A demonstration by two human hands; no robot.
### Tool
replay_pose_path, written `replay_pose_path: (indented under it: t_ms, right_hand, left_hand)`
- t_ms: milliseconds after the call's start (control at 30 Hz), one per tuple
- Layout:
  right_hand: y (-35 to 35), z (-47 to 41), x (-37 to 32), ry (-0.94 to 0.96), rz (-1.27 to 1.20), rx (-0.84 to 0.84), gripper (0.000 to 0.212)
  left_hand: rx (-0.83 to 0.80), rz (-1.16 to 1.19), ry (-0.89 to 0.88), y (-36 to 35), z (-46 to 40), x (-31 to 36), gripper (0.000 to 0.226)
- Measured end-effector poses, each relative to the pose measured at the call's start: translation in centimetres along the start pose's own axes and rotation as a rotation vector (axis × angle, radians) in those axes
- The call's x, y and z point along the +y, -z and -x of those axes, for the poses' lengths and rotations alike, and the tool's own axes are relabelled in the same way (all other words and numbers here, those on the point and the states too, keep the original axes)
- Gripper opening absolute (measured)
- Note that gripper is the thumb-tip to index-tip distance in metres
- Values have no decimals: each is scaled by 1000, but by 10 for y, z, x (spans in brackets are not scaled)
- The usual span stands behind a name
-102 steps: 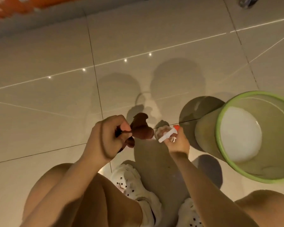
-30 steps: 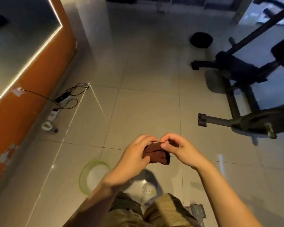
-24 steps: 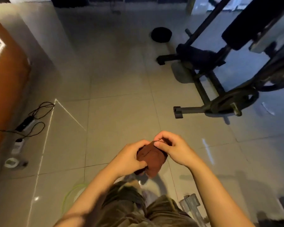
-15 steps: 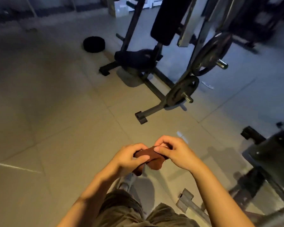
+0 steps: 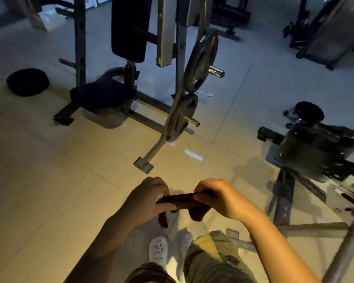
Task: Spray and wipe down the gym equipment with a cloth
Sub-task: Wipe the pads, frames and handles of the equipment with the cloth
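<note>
Head view shows your left hand and right hand pinching the dark cloth stretched between them, readying it; next, carry it ahead to the weight machine.

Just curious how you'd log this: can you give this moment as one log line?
stage: readying cloth | left hand: grips cloth | right hand: pinches cloth | cloth: stretched between hands | weight bench: ahead, untouched

Cloth: dark brown fabric, soft, matt, creased. Floor: large tiles, smooth, glossy, reflecting light. Far rack: grey metal, dull painted finish. Plates: dark metal; pegs shiny, chrome-like. Seat pad: black, matt padding. Near shoes: white, smooth, perforated, plastic-like.
</note>
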State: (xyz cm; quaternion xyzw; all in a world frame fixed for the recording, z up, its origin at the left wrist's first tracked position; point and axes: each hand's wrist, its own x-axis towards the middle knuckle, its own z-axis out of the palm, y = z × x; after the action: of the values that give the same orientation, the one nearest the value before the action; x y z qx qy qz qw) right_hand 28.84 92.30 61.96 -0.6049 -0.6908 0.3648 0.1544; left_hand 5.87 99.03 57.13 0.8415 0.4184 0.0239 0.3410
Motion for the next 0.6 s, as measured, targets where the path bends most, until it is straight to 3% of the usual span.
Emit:
replay_pose_path:
  t_ms: [67,100,200,333,533,600]
  right_hand:
    - [17,-4,13,-50,-29,104,8]
    - [27,-8,20,-70,-33,153,9]
    - [62,-16,51,-182,-41,249,5]
    - [118,-25,109,-296,-135,312,8]
    - [212,-41,202,-443,-183,350,6]
    - [248,-49,231,-467,-207,353,3]
  left_hand:
    - [-110,125,16,5,-29,5,57]
    - [-158,157,14,8,-44,11,49]
    - [-201,127,-56,15,-98,29,27]
    - [-260,76,-102,23,-191,59,21]
    - [-252,177,-184,40,-340,131,10]
    - [-179,192,-212,44,-383,151,9]
